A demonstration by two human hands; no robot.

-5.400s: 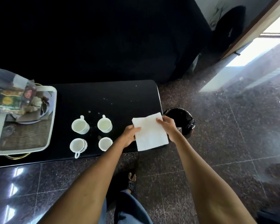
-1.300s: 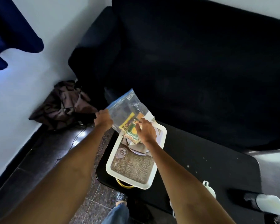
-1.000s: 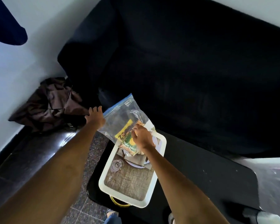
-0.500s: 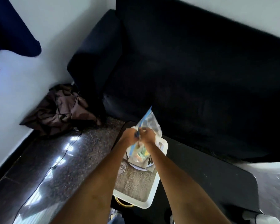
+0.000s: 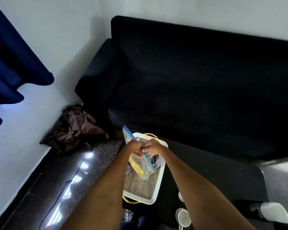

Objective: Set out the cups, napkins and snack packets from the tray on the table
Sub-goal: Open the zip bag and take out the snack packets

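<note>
Head view. Compared with half a second earlier, the bag [image 5: 142, 165] had tipped from upright to hanging down over the tray [image 5: 158, 185], its blue zip strip now running diagonally. Left hand [image 5: 134, 147] and right hand [image 5: 152, 147] met at that strip, fingers of both pinched closed on it. The bag was clear plastic, with yellow packets [image 5: 136, 166] visible inside. The white tray, lined with a woven mat, lay at the left end of the dark surface [image 5: 214, 176]. A white cup [image 5: 183, 217] stood on the surface near its front edge.
</note>
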